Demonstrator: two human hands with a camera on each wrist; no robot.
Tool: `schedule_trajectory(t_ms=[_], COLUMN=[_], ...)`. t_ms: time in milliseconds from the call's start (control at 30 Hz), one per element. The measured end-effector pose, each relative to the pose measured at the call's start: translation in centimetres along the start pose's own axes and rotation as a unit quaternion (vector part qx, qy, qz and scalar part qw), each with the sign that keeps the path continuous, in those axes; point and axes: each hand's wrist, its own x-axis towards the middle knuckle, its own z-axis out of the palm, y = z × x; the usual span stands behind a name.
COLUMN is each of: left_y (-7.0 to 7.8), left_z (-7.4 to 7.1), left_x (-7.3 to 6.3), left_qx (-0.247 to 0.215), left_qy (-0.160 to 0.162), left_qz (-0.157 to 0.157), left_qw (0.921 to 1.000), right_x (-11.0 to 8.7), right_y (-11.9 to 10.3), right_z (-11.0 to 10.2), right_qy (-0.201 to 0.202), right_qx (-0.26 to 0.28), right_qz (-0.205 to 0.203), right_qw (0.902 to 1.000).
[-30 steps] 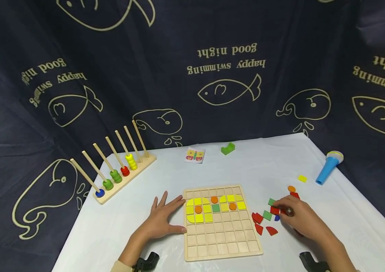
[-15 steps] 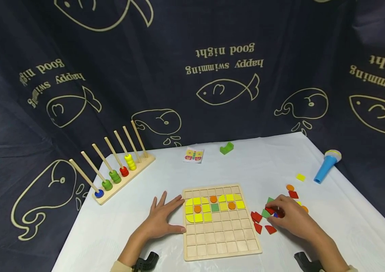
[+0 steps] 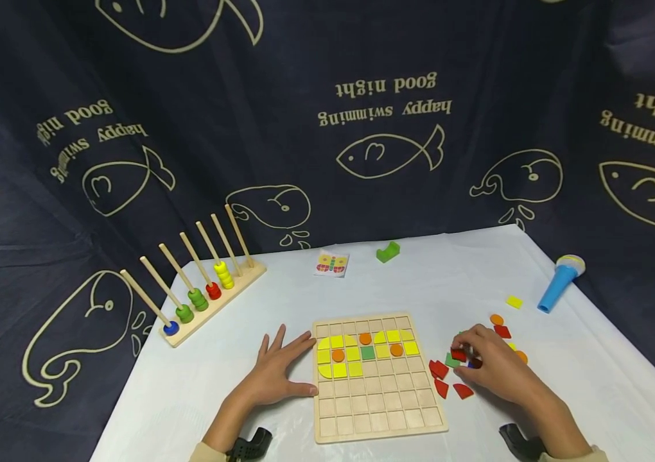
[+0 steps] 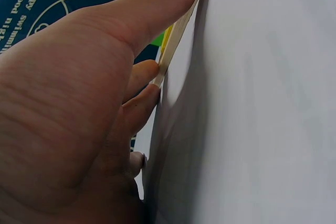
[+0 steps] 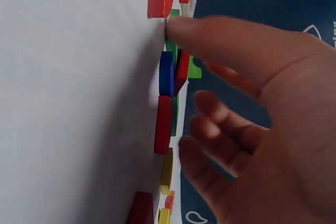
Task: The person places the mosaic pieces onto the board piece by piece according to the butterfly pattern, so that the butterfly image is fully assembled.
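Note:
My left hand (image 3: 274, 371) lies spread at the left edge of a wooden grid board (image 3: 379, 420), its thumb and index fingertip touching the rim; the left wrist view shows the thumb (image 4: 152, 11) along that edge. Yellow pieces (image 3: 340, 370), orange discs (image 3: 338, 355) and one green square (image 3: 367, 352) fill several upper cells. Right of the board, my right hand (image 3: 497, 366) is over loose pieces, index fingertip at a red piece (image 3: 458, 355), thumb apart by a green square (image 3: 452, 361). In the right wrist view that red piece (image 5: 181, 71) tilts beside a blue piece (image 5: 166, 74).
Red pieces (image 3: 463, 391) lie between board and right hand. Orange discs (image 3: 497, 319) and a yellow square (image 3: 514, 301) lie beyond. At the back are a bead-peg stand (image 3: 218, 307), a butterfly pattern card (image 3: 331, 264), a green block (image 3: 388, 252) and a blue toy microphone (image 3: 558, 287).
My right hand has shifted slightly left over the pile, and the red piece under its index finger has moved a little left with it. My left hand has stayed at the board's edge.

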Motion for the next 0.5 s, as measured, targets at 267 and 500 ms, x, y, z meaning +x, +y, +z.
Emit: schedule_trajectory(t_ms=[267,500], left_y=[-0.21,-0.19], left_z=[0.1,0.05], left_x=[0.03,-0.02], left_qx=[0.001,-0.003], left_qy=[0.002,0.005], left_qz=[0.002,0.002], left_qw=[1.0,1.0], right_x=[0.18,0.57], right_y=[-0.23,-0.82], right_z=[0.01,-0.12], right_qy=[-0.015,-0.037], right_qx=[0.012,0.01], right_qz=[0.017,0.03], right_qw=[0.9997,0.9988])
